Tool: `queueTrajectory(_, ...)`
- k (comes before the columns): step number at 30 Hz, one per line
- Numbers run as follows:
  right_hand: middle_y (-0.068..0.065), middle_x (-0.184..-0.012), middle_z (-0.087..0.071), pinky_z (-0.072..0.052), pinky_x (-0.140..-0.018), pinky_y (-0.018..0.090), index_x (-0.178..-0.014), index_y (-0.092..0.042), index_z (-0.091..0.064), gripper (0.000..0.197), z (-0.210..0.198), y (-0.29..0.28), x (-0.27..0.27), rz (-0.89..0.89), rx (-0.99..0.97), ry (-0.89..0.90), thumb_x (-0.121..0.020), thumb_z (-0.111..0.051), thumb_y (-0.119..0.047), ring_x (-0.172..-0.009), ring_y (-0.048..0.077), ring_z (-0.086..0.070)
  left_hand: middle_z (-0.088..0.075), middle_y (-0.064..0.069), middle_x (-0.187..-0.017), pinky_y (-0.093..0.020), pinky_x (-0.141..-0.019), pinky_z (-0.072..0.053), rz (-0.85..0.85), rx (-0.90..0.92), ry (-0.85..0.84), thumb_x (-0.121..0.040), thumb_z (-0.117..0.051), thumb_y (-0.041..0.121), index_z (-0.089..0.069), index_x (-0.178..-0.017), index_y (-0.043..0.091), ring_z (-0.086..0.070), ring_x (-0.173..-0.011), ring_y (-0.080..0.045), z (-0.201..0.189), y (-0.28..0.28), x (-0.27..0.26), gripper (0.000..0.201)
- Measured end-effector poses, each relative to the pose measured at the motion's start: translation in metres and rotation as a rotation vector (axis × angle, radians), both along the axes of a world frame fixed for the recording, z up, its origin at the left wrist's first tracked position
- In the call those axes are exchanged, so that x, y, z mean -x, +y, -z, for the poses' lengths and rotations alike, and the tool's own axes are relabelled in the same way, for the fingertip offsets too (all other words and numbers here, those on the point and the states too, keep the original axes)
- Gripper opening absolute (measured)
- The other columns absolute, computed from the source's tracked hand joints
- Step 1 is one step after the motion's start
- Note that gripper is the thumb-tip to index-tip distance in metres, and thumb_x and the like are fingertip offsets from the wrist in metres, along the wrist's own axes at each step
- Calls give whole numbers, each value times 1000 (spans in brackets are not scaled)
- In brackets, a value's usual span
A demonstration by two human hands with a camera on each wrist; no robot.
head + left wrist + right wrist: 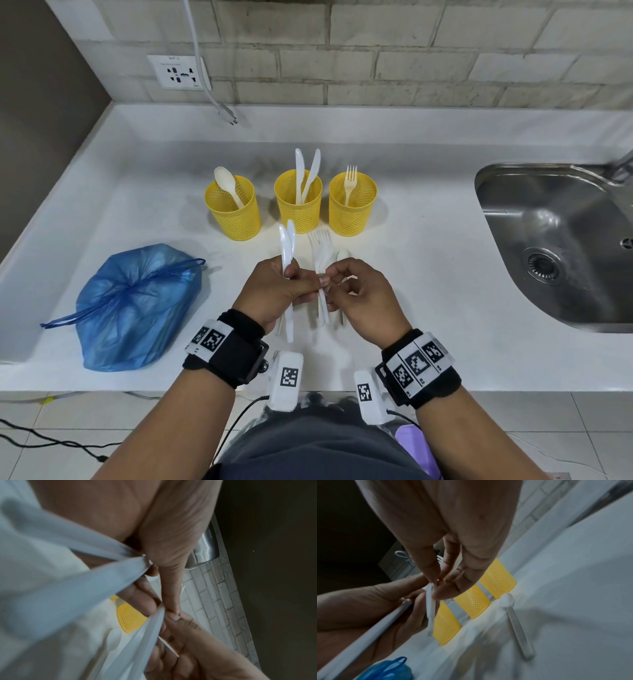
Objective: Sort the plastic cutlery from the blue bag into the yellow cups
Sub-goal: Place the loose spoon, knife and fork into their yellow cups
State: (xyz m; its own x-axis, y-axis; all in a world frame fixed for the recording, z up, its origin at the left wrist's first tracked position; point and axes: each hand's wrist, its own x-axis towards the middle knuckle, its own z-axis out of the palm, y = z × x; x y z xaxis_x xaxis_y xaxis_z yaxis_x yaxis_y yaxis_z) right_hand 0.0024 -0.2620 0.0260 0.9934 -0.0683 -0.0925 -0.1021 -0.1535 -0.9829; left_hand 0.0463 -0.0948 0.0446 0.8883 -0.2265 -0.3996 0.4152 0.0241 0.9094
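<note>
Three yellow cups stand in a row on the white surface (428, 274): the left cup (234, 209) holds one spoon (227, 183), the middle cup (298, 202) holds two knives (306, 174), the right cup (352, 204) holds one fork (350, 181). We see our left hand (274, 291) gripping two white knives (287, 246), their blades pointing up toward the cups. Our right hand (363, 294) pinches the handles of white forks (322, 250) between thumb and fingers, close beside the left hand. One white spoon (515, 622) lies on the surface under the right hand, just in front of the cups. The blue bag (137, 308) lies on the surface at the left, its drawstring pulled closed, well apart from the cups; what is inside we cannot tell
</note>
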Motion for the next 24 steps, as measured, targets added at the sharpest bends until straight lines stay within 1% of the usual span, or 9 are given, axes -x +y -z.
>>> queueTrajectory(2, 3, -91, -59, -62, -65, 41, -93, -27, -69, 22, 2, -4, -3, 3, 107, -55, -88, -73, -7, -64, 21, -67, -68, -26, -86, -28, -71, -59, -23, -5, -10, -80, -82, -3, -31, -68, 21, -73, -82, -26, 1, 3, -2, 57)
queueTrajectory(4, 0, -85, -62, -61, -67, 44, -94, -28, -68, 12, 5, -12, -9, 36, 203, -54, -85, -72, -21, -66, 23, -69, -59, -11, -68, -26, -67, -54, -60, 4, -22, -80, -81, -4, -29, -68, 21, -63, -70, -25, 4, 7, -3, 59)
queueTrajectory(6, -2, -77, -64, -58, -71, 42, -94, -23, -66, 10, 10, -22, -18, 60, 328, 7, -85, -69, -25, -69, 24, -69, -52, 0, -59, -24, -64, -52, -92, -15, -39, -80, -80, -6, -29, -68, 21, -58, -65, -22, 7, 12, -4, 59)
queueTrajectory(9, -2, -76, -66, -46, -73, 30, -95, -16, -64, 9, 17, -31, -30, 13, 596, 112, -90, -68, -23, -81, 23, -66, -60, -7, -66, -36, -79, -61, -138, -92, -68, -78, -84, -2, -32, -68, 20, -65, -76, -23, 8, 19, -5, 57)
queueTrajectory(11, 4, -91, -70, -48, -77, 32, -101, -11, -64, 19, 20, -29, -35, -53, 742, 189, -94, -65, -28, -95, 27, -65, -63, -14, -74, -43, -86, -61, -155, -120, -81, -77, -85, -1, -32, -68, 20, -66, -81, -26, 8, 23, -5, 57)
queueTrajectory(13, 12, -109, -69, -49, -85, 35, -109, -6, -63, 30, 23, -22, -40, -125, 846, 257, -97, -62, -34, -108, 31, -63, -66, -16, -77, -42, -84, -61, -165, -144, -98, -77, -85, 0, -32, -68, 19, -68, -83, -25, 6, 26, -3, 57)
queueTrajectory(15, 16, -118, -66, -46, -87, 33, -118, -5, -58, 38, 25, -14, -42, -182, 899, 297, -98, -59, -38, -114, 33, -60, -66, -15, -77, -39, -81, -61, -175, -157, -117, -77, -84, 0, -32, -68, 19, -68, -80, -24, 4, 30, -2, 57)
queueTrajectory(21, 18, -123, -64, -41, -83, 30, -137, -6, -49, 42, 24, 2, -50, -229, 958, 310, -98, -55, -18, -116, 36, -60, -58, -7, -69, -35, -72, -56, -208, -173, -142, -78, -82, -2, -31, -68, 20, -63, -75, -22, 5, 47, -3, 57)
queueTrajectory(24, 18, -119, -65, -43, -81, 31, -133, -4, -53, 40, 23, 11, -56, -252, 942, 307, -95, -55, -14, -113, 36, -62, -58, -8, -71, -32, -71, -57, -230, -190, -148, -79, -82, -2, -31, -69, 20, -61, -75, -22, 5, 58, -2, 56)
